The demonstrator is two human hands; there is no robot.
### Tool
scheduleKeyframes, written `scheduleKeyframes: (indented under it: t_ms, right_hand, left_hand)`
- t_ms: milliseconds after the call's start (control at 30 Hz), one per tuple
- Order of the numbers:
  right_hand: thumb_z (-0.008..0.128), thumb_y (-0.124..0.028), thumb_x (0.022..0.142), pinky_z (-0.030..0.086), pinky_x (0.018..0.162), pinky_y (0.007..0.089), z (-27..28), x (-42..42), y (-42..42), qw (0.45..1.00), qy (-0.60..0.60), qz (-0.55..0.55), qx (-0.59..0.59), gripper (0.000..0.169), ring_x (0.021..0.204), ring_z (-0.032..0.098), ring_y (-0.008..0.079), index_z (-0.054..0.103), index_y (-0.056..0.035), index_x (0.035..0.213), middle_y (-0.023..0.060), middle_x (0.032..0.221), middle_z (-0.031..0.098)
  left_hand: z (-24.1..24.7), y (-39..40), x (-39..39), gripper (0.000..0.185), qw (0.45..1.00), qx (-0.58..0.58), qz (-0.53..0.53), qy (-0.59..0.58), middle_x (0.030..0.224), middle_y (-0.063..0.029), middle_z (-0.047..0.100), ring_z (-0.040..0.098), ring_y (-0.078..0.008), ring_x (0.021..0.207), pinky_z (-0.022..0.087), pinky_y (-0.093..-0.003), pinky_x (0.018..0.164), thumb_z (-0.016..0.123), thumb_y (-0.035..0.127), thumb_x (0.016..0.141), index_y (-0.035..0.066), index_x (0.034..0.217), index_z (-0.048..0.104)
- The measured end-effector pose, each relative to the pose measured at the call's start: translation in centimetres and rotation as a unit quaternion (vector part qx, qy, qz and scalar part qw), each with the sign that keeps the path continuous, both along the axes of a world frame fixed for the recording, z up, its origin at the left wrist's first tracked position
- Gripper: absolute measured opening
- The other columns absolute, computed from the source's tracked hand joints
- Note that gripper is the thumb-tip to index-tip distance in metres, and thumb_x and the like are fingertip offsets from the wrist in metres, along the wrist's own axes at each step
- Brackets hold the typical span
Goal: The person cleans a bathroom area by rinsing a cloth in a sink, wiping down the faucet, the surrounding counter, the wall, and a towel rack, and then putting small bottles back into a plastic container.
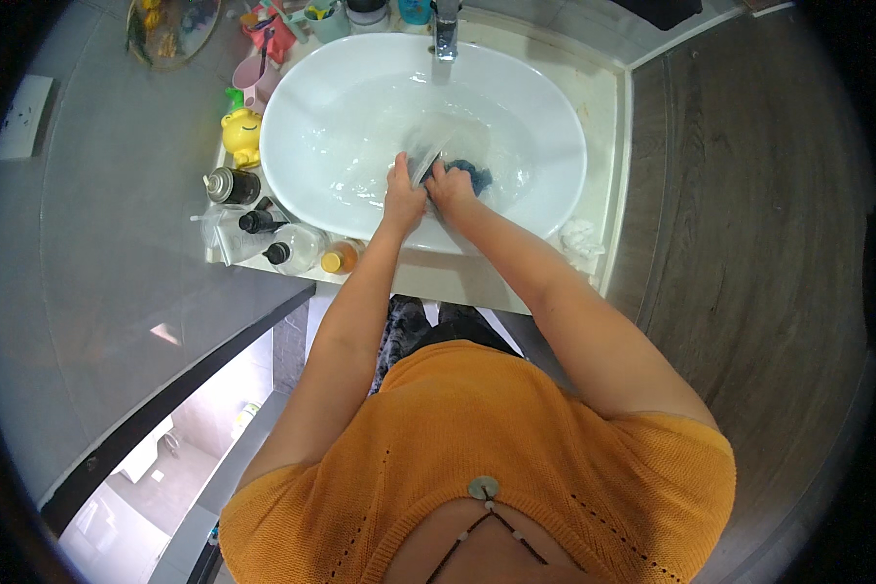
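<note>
A white oval washbasin (314, 190) holds shallow water. Over its front half, my left hand (404, 196) grips the rim of a clear plastic container (429, 157), which is tilted on its side. My right hand (450, 188) reaches to the container's mouth, its fingers on a crumpled dark blue cloth or scrubber (476, 175). Which of the two it is, I cannot tell. Part of the blue material is hidden behind the right hand. The clear walls of the container blend into the water behind them.
A chrome faucet (446, 33) rises at the basin's far edge. Along the left stand a pink cup (254, 80), a yellow frog-shaped figure (241, 137), a dark can (233, 186), a clear pump bottle (299, 247) and an amber bottle (343, 257). Crumpled white tissue (581, 239) lies right.
</note>
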State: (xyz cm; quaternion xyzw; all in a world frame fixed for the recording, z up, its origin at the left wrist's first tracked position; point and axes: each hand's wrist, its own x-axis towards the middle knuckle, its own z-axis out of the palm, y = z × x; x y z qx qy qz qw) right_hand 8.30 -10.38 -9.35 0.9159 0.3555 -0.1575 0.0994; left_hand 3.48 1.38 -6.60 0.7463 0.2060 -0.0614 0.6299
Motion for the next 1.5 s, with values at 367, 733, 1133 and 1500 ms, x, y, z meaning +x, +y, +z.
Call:
scheduleKeyframes:
  t_ms: [367, 733, 1133, 1500]
  right_hand:
    - [0.066, -0.019, 0.075, 0.050, 0.083, 0.0403, 4.9, -0.8, -1.4, 0.951, 0.251, -0.054, 0.170, 0.042, 0.100, 0.059, 0.0313, 0.058, -0.0177, 0.116, 0.0141, 0.119, 0.053]
    - [0.063, -0.020, 0.083, 0.047, 0.079, 0.0361, 4.9, 1.6, -2.5, 0.991, -0.005, 0.129, -0.042, 0.041, 0.105, 0.058, 0.0253, 0.055, -0.0311, 0.121, 0.0059, 0.140, 0.040]
    - [0.062, -0.018, 0.080, 0.048, 0.073, 0.0358, 3.3, 4.2, -6.0, 0.987, -0.120, 0.102, 0.030, 0.021, 0.089, 0.062, 0.0229, 0.062, -0.0180, 0.101, 0.0092, 0.111, 0.056]
    - [0.067, -0.020, 0.072, 0.052, 0.076, 0.0419, 6.0, 1.5, -3.6, 0.952, 0.171, -0.142, 0.209, 0.024, 0.089, 0.064, 0.0319, 0.066, -0.0168, 0.096, 0.0121, 0.093, 0.065]
  left_hand:
    - [-2.3, 0.6, 0.1, 0.067, 0.987, 0.112, 0.097, -0.058, 0.117, -0.0320, 0.051, 0.049, -0.0462, 0.112, 0.038, -0.0434, 0.099, 0.049, 0.004, 0.070, 0.000, 0.136, 0.037]
    - [0.3, 0.4, 0.0, 0.072, 0.997, -0.005, 0.065, 0.039, 0.121, -0.0272, 0.044, 0.063, -0.0386, 0.081, 0.056, -0.0362, 0.043, 0.049, -0.003, 0.072, 0.001, 0.141, 0.029]
    - [-0.7, 0.5, 0.1, 0.084, 0.994, 0.054, 0.071, 0.061, 0.101, -0.0186, 0.061, 0.063, -0.0223, 0.061, 0.052, -0.0336, 0.046, 0.060, 0.006, 0.073, 0.010, 0.147, 0.021]
    - [2.6, 0.1, 0.6, 0.084, 0.979, -0.131, 0.148, 0.037, 0.129, -0.0210, 0.043, 0.059, -0.0264, 0.098, 0.054, -0.0306, 0.053, 0.059, 0.005, 0.077, 0.008, 0.147, 0.013]
